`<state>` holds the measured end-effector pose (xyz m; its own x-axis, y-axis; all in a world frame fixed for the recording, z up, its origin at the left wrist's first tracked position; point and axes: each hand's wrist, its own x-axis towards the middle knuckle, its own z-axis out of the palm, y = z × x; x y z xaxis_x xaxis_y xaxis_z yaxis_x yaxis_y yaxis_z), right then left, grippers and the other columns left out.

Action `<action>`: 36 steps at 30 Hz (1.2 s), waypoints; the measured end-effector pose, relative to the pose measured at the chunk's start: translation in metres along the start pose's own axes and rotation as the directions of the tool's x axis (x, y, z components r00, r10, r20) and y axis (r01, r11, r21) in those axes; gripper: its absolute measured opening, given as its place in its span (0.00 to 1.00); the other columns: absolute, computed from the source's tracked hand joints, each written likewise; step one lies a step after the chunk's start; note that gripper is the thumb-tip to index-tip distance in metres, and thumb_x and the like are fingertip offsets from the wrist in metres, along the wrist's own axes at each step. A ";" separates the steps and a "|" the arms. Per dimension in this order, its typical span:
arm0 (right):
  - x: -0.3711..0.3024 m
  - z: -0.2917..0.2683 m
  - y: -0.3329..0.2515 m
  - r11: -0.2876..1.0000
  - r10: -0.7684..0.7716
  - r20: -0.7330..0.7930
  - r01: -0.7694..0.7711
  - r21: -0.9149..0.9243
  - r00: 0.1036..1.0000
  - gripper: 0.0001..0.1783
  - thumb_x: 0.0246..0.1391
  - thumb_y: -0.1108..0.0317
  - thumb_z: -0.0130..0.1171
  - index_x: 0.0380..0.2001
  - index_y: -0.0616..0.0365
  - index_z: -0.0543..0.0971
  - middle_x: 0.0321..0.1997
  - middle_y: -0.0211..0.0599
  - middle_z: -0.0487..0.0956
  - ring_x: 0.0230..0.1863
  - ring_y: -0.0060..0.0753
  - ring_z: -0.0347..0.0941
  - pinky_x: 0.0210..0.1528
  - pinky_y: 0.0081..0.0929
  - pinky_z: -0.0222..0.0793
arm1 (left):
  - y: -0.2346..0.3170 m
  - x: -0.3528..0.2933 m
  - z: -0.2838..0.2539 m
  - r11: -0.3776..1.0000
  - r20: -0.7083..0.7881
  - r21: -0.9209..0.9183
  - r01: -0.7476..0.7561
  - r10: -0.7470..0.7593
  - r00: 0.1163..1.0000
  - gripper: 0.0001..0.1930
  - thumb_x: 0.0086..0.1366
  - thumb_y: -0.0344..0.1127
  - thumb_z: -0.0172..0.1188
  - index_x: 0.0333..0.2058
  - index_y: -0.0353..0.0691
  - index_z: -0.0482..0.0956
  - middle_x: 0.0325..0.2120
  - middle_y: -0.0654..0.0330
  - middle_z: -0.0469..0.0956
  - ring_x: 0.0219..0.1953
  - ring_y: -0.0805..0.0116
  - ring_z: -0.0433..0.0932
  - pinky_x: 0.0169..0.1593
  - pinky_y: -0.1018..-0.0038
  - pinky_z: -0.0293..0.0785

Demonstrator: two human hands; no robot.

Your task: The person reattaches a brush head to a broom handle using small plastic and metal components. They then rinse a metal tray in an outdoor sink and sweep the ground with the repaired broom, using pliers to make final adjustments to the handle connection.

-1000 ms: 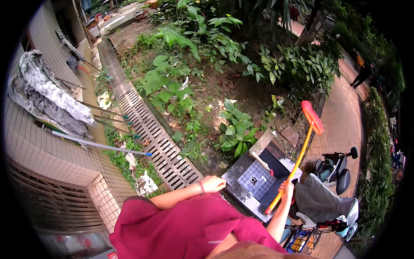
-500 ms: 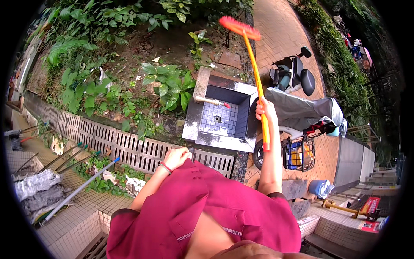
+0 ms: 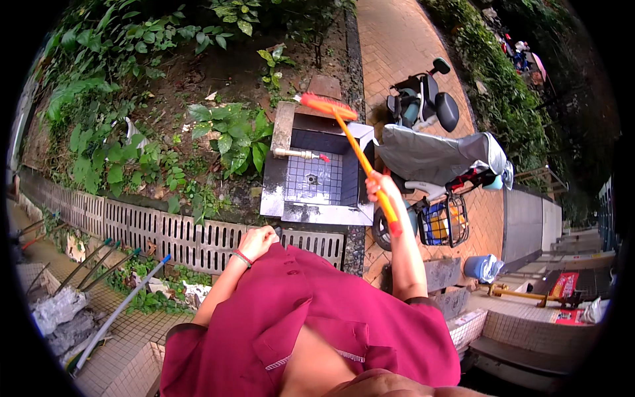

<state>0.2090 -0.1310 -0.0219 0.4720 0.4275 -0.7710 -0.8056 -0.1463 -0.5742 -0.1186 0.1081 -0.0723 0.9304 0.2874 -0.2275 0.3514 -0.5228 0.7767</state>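
My right hand [image 3: 383,186] is wrapped round the orange handle of a long-handled brush [image 3: 358,149]. Its red-orange bristled head [image 3: 329,106] hangs over the far edge of the tiled sink [image 3: 271,206], and I cannot tell whether it touches. The handle slants across the sink's right wall, with its butt end over my right forearm. Inside the sink, a pale tap [image 3: 297,154] with a red tip reaches over the drain. My left hand [image 3: 258,242] is closed near the front of my maroon shirt, and what its curled fingers may hold is hidden.
A slotted drain grate [image 3: 152,226] runs along the near side. Right of the sink stand a covered scooter [image 3: 430,155] and a black wire basket [image 3: 444,223]. A blue bucket [image 3: 483,267] stands farther right. Mops [image 3: 59,311] lean at the left; plants [image 3: 231,135] grow beyond.
The brush head has come down and toward me, from above the brick path to the sink's far edge. My right hand has moved slightly left and lower; the view has shifted a little.
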 end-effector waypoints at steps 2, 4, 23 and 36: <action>-0.031 0.022 -0.025 0.991 -0.128 -0.021 0.126 -0.053 0.992 0.16 0.57 0.56 0.45 0.29 0.60 0.64 0.13 0.20 0.59 0.08 0.11 0.52 0.09 0.17 0.48 | -0.001 0.005 0.000 1.000 0.029 0.000 0.023 -0.023 0.999 0.07 0.56 0.38 0.53 0.29 0.41 0.75 0.22 0.55 0.76 0.26 0.56 0.77 0.30 0.67 0.71; -0.044 0.026 -0.037 0.969 -0.223 -0.013 0.220 -0.111 0.975 0.17 0.57 0.55 0.45 0.29 0.59 0.64 0.13 0.21 0.59 0.08 0.12 0.52 0.07 0.18 0.49 | 0.007 0.009 0.000 0.999 0.071 -0.032 0.028 -0.025 0.997 0.07 0.56 0.38 0.52 0.29 0.43 0.75 0.22 0.55 0.77 0.27 0.55 0.77 0.31 0.65 0.71; 0.009 0.020 -0.048 0.986 0.050 0.059 -0.059 0.156 0.997 0.16 0.57 0.53 0.44 0.27 0.56 0.63 0.12 0.17 0.58 0.08 0.10 0.52 0.10 0.17 0.48 | -0.021 0.020 -0.002 0.995 0.117 -0.079 0.065 -0.055 0.992 0.06 0.55 0.36 0.51 0.29 0.43 0.76 0.24 0.54 0.78 0.30 0.55 0.77 0.34 0.66 0.72; 0.015 0.014 -0.055 0.610 -0.582 -0.242 0.220 -0.761 0.776 0.21 0.54 0.50 0.49 0.32 0.59 0.64 0.19 0.40 0.72 0.14 0.29 0.70 0.13 0.27 0.66 | -0.020 0.047 0.013 0.989 0.119 -0.136 -0.066 0.082 0.989 0.06 0.55 0.35 0.52 0.28 0.39 0.75 0.19 0.55 0.76 0.23 0.63 0.78 0.28 0.71 0.72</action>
<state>0.2554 -0.1041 0.0021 0.9220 0.2008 -0.3311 -0.1152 -0.6740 -0.7297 -0.0802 0.1215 -0.1065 0.9619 0.1457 -0.2313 0.2721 -0.4269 0.8624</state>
